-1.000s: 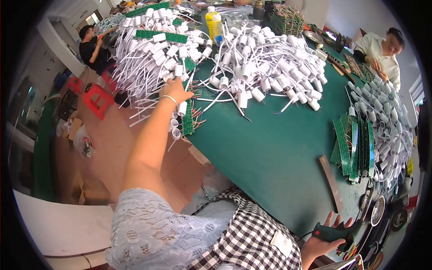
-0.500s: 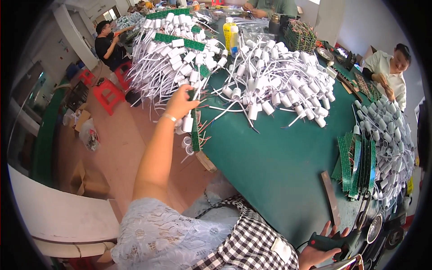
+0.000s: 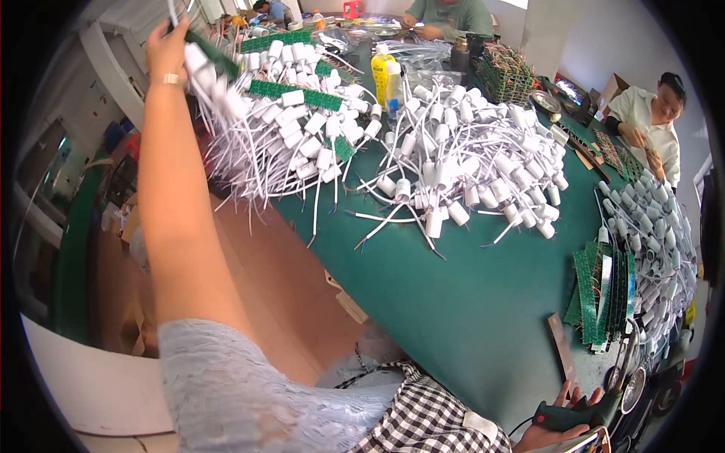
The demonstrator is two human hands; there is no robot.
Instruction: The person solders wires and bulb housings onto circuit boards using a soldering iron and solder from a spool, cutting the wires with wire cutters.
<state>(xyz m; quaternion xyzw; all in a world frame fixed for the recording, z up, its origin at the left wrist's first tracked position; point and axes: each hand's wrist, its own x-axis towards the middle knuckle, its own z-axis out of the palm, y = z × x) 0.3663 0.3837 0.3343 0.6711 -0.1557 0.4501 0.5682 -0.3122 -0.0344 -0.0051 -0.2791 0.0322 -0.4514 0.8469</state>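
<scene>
At the upper left my left hand [image 3: 168,53] is raised, its fingers closed on one end of a green circuit board strip [image 3: 211,54]. White cylindrical caps with wires hang along that strip, blurred by motion. It is over the left edge of a large heap of white wired caps [image 3: 291,132], where other green strips lie on top. Down at the lower right, my right hand [image 3: 555,434] lies palm up with a dark green handled tool [image 3: 563,417] with a cord resting in it. Its fingers curl loosely beside the handle; the tool's front end is hard to make out.
A second heap of white caps [image 3: 476,162] covers the middle of the green table [image 3: 423,302]. Green board strips [image 3: 604,294] and a further cap pile [image 3: 657,241] lie at right, near a metal bar [image 3: 563,351]. A yellow bottle [image 3: 381,72] stands behind. Co-workers sit around.
My left hand has lifted the board strip with its caps from the table's left edge, up and away to the far left. My right hand stays low with the tool.
</scene>
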